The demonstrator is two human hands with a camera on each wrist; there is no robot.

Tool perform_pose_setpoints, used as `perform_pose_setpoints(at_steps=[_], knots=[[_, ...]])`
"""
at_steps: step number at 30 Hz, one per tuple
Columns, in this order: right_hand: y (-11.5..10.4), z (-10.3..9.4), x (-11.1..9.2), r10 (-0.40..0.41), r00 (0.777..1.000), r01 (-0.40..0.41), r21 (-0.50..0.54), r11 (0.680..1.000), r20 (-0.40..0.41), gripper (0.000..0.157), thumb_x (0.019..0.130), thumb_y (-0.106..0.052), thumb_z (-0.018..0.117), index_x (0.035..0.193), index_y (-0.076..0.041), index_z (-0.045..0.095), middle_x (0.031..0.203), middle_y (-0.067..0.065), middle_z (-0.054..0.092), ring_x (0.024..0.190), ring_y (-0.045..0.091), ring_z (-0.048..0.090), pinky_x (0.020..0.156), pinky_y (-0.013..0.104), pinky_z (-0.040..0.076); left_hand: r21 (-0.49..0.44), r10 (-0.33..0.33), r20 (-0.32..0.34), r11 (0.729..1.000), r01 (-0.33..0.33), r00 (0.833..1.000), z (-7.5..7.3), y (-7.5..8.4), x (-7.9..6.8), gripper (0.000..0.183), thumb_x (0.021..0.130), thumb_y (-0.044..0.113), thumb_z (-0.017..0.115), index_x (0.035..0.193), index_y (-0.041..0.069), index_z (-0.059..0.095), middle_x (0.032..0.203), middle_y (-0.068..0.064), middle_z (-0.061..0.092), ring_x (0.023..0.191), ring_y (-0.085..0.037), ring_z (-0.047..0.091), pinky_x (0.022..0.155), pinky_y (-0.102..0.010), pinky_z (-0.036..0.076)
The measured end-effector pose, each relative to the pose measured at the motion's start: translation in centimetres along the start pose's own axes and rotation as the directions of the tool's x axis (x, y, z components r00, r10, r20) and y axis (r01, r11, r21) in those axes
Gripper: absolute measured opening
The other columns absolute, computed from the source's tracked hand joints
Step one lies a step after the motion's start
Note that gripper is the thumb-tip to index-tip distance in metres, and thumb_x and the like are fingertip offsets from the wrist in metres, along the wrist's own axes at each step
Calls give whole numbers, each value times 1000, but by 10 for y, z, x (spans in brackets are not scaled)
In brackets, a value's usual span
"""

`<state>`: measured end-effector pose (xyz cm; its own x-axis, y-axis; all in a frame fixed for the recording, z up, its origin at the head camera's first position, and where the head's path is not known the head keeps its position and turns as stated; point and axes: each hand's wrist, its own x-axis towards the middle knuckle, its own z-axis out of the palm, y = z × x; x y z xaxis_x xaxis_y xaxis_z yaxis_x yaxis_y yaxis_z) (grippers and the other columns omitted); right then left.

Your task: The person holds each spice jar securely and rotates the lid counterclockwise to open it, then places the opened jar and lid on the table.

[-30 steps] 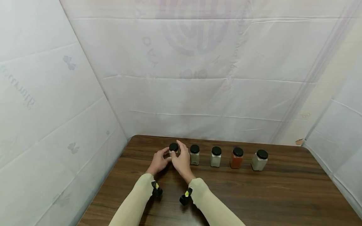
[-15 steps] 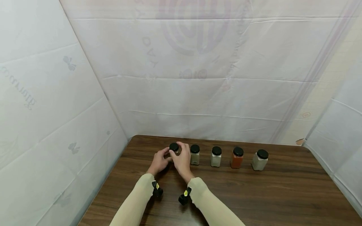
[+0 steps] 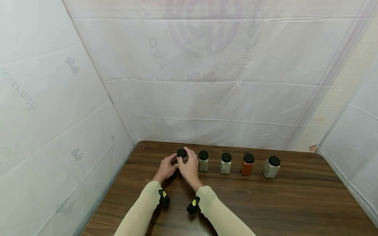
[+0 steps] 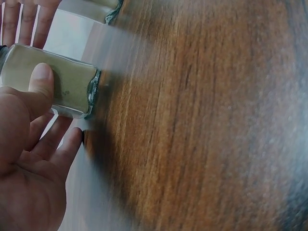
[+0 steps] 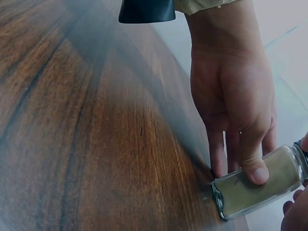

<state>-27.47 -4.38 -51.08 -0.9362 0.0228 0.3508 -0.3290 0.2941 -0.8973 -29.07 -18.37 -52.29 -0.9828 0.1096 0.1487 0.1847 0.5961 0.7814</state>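
Observation:
A square glass spice jar [image 4: 72, 82] of greenish-brown powder, with a black lid [image 3: 181, 153], stands at the left end of a row. My left hand [image 3: 166, 169] grips its body: in the left wrist view the thumb [image 4: 42, 79] presses the near face and the fingers lie behind. Around the top of this jar is my right hand [image 3: 189, 167], thumb in front and forefinger at the lid's far side. In the right wrist view only a little of the right hand [image 5: 297, 211] shows at the right edge, beside the jar's lid end.
Rightward along the row stand a second greenish jar [image 3: 203, 164], a pale jar [image 3: 225, 166], an orange-red jar [image 3: 247, 167] and a whitish jar [image 3: 270, 170], all black-lidded. The brown wooden table [image 3: 274, 203] ends at white sheeting [image 3: 206, 105] behind and at the sides.
My right thumb and fingers have shifted slightly about the lid, over and back. The left hand keeps its grip, and the jars have stayed where they were.

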Motion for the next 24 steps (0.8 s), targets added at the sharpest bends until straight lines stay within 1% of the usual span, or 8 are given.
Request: perform_pose_setpoints(at_steps=[5, 7, 11, 15, 19, 24], knots=[[1, 0, 0, -23, 1000, 23, -4, 1000, -7, 51, 101, -16, 66, 150, -12, 51, 148, 10, 50, 132, 32, 52, 103, 53, 47, 13, 32, -2, 999, -32, 999, 0, -2, 0, 51, 95, 1, 71, 143, -2, 57, 132, -21, 66, 124, -36, 63, 103, -52, 49], [2, 0, 1, -30, 999, 29, -14, 999, -20, 51, 100, -18, 69, 148, -11, 52, 145, 11, 51, 129, 31, 53, 103, 52, 47, 4, 34, -2, 999, -34, 999, 0, -2, 0, 51, 95, 0, 71, 143, -1, 57, 132, -20, 67, 124, -35, 63, 103, -52, 49], [3, 2, 4, -34, 998, 32, -29, 999, -51, 51, 95, -21, 77, 141, -9, 57, 133, 12, 53, 119, 30, 56, 98, 49, 49, -8, 34, -10, 999, -34, 999, 1, -2, 1, 50, 94, 1, 73, 142, 1, 59, 130, -16, 69, 124, -33, 63, 104, -52, 48], [3, 2, 7, -23, 998, 21, -43, 999, -60, 48, 93, -21, 79, 135, -9, 60, 126, 11, 54, 115, 30, 57, 95, 47, 50, -3, 38, -14, 999, -38, 999, 1, -2, 1, 50, 94, 3, 74, 142, 2, 60, 130, -15, 69, 126, -33, 62, 105, -53, 47], [2, 1, 7, -11, 999, 9, -47, 999, -49, 45, 94, -18, 77, 135, -9, 61, 127, 11, 56, 117, 31, 57, 96, 47, 50, -10, 26, 0, 1000, -26, 1000, 0, -3, 1, 51, 95, 6, 74, 143, 2, 58, 132, -16, 67, 127, -33, 61, 106, -51, 47], [2, -1, 5, 2, 1000, -2, -35, 999, 0, 46, 99, -16, 68, 143, -12, 57, 138, 8, 56, 126, 30, 54, 101, 50, 49, 23, 39, -2, 999, -38, 999, 0, -3, 0, 50, 95, 3, 72, 142, -1, 58, 131, -19, 68, 124, -35, 63, 104, -51, 48]])
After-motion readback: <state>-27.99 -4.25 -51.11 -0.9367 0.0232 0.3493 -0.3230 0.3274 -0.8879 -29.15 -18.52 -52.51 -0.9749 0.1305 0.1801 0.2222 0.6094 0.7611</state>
